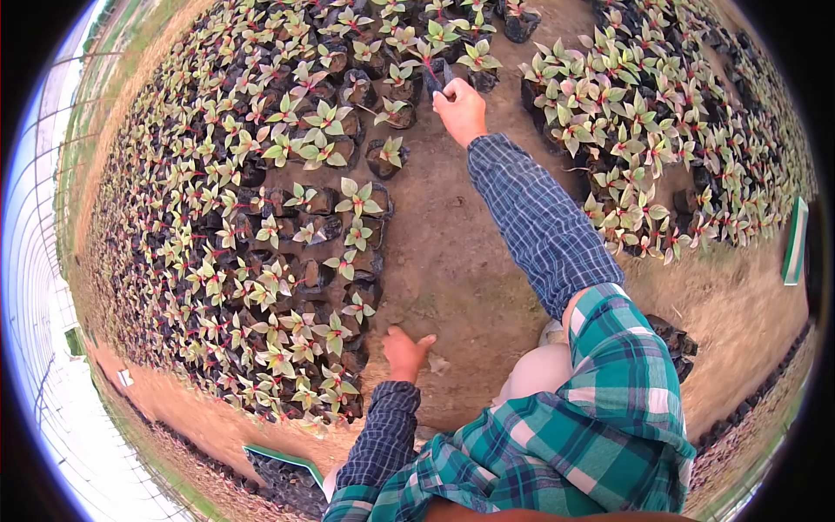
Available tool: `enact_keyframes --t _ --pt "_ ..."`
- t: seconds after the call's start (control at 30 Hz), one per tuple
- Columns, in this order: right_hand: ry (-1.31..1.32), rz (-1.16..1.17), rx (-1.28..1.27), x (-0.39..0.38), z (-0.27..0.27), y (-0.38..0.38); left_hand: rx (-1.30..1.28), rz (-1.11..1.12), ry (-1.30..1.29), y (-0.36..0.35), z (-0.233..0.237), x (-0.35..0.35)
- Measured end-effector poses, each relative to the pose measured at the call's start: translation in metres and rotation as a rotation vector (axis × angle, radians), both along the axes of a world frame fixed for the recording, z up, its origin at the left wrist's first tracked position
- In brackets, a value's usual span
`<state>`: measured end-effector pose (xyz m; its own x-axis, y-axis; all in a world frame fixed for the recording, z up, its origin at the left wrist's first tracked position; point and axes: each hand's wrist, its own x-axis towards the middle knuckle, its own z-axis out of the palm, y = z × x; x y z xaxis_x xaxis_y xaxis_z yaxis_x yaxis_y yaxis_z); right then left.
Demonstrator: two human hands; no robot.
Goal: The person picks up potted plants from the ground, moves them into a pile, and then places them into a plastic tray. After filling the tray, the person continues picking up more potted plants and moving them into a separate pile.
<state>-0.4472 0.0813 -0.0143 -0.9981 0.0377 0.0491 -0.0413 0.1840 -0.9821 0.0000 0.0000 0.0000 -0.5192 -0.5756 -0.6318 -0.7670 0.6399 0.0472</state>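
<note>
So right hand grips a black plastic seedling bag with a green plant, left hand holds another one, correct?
No. The head view shows the left hand empty, spread on the bare brown soil path. The right hand does grip a black plastic seedling bag with a green plant.

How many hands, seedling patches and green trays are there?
Hands: 2, left hand on the soil, right hand gripping a seedling bag
Seedling patches: 2, left patch, right patch
Green trays: 2, bottom tray, right-side tray
Total: 6
</note>
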Motion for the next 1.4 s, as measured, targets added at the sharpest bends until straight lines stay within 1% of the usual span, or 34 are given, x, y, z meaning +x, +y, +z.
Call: enact_keyframes --t 0.03,0.07,0.1,0.17,0.2,0.23,0.3,0.33,0.37,0.43,0.47,0.5,0.57,0.6,0.63,0.7,0.73,0.83,0.9,0.93,0.97,1.07,1.17,1.23,1.3,1.37,1.4 --pt "-0.011 -0.008 -0.08 -0.011 -0.01 -0.002 -0.007 -0.007 0.008 -0.002 -0.001 0.001" --pt "0.021 -0.011 0.053 -0.02 -0.02 -0.002 -0.012 -0.011 0.015 -0.004 -0.001 0.004" --pt "0.022 -0.008 0.075 -0.02 -0.026 0.016 0.009 -0.008 0.016 0.009 -0.007 0.002" --pt "0.17 -0.017 0.28 -0.008 -0.033 0.019 0.001 -0.008 0.028 0.005 -0.006 0.004" --pt "0.14 0.023 0.354 0.001 -0.026 0.026 0.005 -0.003 0.029 0.006 -0.007 0.003" --pt "0.145 0.029 0.356 0.003 -0.019 0.03 -0.007 -0.002 0.037 0.006 -0.008 0.0" --pt "0.053 -0.085 0.326 0.008 -0.013 0.036 -0.019 0.0 0.03 0.005 -0.005 0.002" --pt "0.119 -0.121 0.373 0.002 -0.011 0.042 -0.013 -0.002 0.032 0.005 -0.004 0.002" --pt "0.116 -0.127 0.374 -0.006 -0.01 0.045 -0.01 -0.007 0.036 0.004 -0.002 0.0" --pt "0.092 -0.125 0.567 -0.025 -0.01 0.05 -0.016 -0.008 0.033 0.004 0.0 0.0" --pt "0.1 -0.126 0.606 -0.032 -0.011 0.054 -0.018 0.0 0.034 0.004 0.001 -0.001" --pt "0.101 -0.133 0.605 -0.037 -0.015 0.058 -0.02 -0.006 0.037 0.004 0.002 -0.002" --pt "0.142 -0.036 0.629 -0.043 -0.029 0.067 0.001 0.033 -0.006 0.005 0.004 -0.004" --pt "0.175 -0.09 0.563 -0.037 -0.029 0.067 0.003 0.034 -0.003 0.005 0.003 -0.005" --pt "0.179 -0.089 0.564 -0.028 -0.023 0.066 -0.002 0.035 -0.004 0.005 0.003 -0.004" --pt "0.145 -0.16 0.418 -0.004 -0.011 0.065 -0.003 0.041 -0.007 0.005 0.001 -0.003" --pt "0.175 -0.162 0.376 0.011 -0.008 0.063 -0.017 0.024 0.011 0.005 -0.001 -0.001" --pt "0.156 -0.063 0.253 0.044 0.002 0.053 -0.013 0.009 0.018 0.004 -0.001 -0.001" --pt "0.247 0.037 0.306 0.05 0.004 0.044 -0.001 0.013 0.006 0.003 -0.001 -0.003" --pt "0.244 0.111 0.313 0.05 0.003 0.04 0.008 0.017 0.004 0.003 -0.002 -0.003" --pt "0.216 0.256 0.423 0.05 0.002 0.042 0.017 0.023 0.001 0.002 -0.002 -0.001" --pt "0.163 0.317 0.388 0.054 0.002 0.055 0.013 0.021 0.003 0.003 0.002 -0.003" --pt "0.13 0.131 0.468 0.064 0.021 0.089 0.014 0.04 -0.022 0.006 0.011 -0.01" --pt "0.23 0.041 0.702 0.064 0.021 0.118 0.009 0.04 -0.015 0.007 0.012 -0.01" --pt "0.21 -0.037 0.855 0.062 0.029 0.141 0.001 0.036 -0.003 0.006 0.012 -0.01" --pt "0.03 -0.087 0.919 0.059 0.041 0.151 0.01 0.046 -0.006 0.005 0.011 -0.009" --pt "0.031 -0.102 0.935 0.055 0.041 0.152 0.012 0.048 0.004 0.006 0.011 -0.01"
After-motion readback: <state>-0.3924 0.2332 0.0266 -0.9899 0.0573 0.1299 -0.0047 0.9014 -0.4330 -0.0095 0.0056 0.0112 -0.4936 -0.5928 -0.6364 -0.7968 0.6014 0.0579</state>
